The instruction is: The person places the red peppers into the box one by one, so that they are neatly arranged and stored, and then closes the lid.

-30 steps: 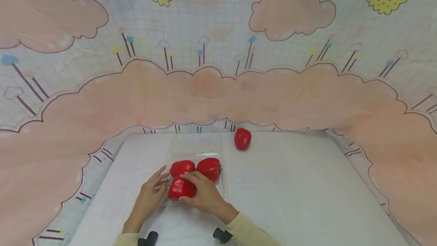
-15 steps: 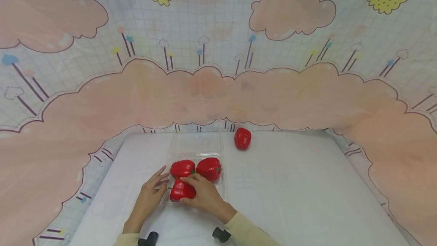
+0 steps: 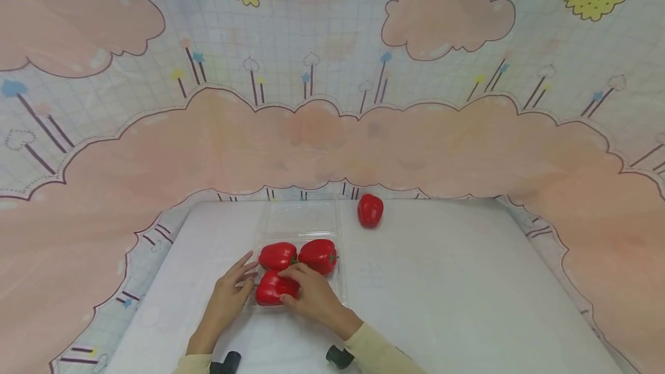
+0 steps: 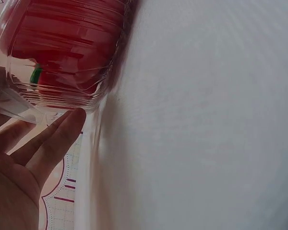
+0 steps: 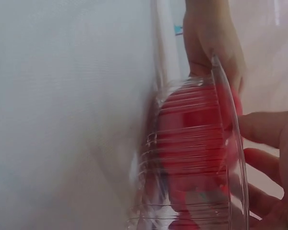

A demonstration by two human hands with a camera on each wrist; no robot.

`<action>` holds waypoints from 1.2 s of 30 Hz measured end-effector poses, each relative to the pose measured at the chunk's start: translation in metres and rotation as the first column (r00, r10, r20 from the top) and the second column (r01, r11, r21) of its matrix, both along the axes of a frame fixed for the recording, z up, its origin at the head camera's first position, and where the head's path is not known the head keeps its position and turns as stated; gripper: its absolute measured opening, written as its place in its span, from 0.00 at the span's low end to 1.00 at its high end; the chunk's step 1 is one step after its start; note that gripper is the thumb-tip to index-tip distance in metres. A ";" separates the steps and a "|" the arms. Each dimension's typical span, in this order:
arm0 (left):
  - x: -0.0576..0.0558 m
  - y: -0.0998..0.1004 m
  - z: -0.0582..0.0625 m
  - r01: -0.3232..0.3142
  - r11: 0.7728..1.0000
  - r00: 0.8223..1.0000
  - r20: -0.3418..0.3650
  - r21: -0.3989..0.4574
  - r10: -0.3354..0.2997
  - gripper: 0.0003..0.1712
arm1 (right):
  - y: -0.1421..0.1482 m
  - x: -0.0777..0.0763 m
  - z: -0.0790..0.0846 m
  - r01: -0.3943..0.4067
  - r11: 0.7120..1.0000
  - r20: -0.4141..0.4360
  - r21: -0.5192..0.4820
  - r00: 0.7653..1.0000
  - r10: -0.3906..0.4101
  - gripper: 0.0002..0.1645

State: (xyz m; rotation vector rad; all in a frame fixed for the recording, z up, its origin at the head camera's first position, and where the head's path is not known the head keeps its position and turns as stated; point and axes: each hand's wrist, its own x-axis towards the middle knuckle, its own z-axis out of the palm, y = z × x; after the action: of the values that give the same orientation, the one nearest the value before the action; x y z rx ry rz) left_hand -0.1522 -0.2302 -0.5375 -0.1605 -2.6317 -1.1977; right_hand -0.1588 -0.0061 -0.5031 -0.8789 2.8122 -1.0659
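Note:
Three red bell peppers lie in a clear plastic clamshell box (image 3: 340, 290). In the head view my right hand (image 3: 314, 299) holds the nearest bell pepper (image 3: 270, 288), thumb on its near side and fingers over its far side. Behind it sit the back left bell pepper (image 3: 277, 255) and the back right bell pepper (image 3: 317, 255). My left hand (image 3: 225, 293) is at the box's left side with its fingers extended. In the left wrist view, its fingertips (image 4: 77, 117) are right at the ribbed plastic wall. In the right wrist view, the box wall covers the pepper's lower part.
The box's clear lid (image 3: 300, 219) lies folded back on the white table (image 3: 457, 293). A loose red bell pepper (image 3: 370, 211) is at the table's back edge, right of the lid. A patterned cloth (image 3: 332, 149) hangs behind and around the table.
The held bell pepper has settled slightly toward me in the box's near left. My right thumb and fingers have slid a little to the right on it. My left hand has stayed in place.

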 end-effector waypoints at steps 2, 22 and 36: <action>0.000 0.000 0.001 0.003 1.000 1.000 0.001 -0.001 -0.003 0.25 | 0.000 0.000 0.000 -0.003 1.000 0.002 0.004 1.000 0.003 0.32; 0.000 0.000 0.003 -0.020 1.000 1.000 0.015 -0.008 0.021 0.27 | 0.003 0.000 0.009 -0.030 0.999 0.020 0.015 0.999 0.030 0.35; 0.000 0.000 0.003 -0.009 1.000 1.000 0.023 -0.008 0.010 0.28 | 0.031 -0.007 0.037 0.005 0.991 0.086 -0.136 0.996 0.007 0.34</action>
State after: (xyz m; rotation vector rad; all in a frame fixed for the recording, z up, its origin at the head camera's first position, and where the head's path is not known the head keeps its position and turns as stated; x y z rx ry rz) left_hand -0.1526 -0.2304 -0.5342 -0.1365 -2.6541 -1.1930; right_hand -0.1657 0.0244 -0.4664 -0.8219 2.6951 -1.2769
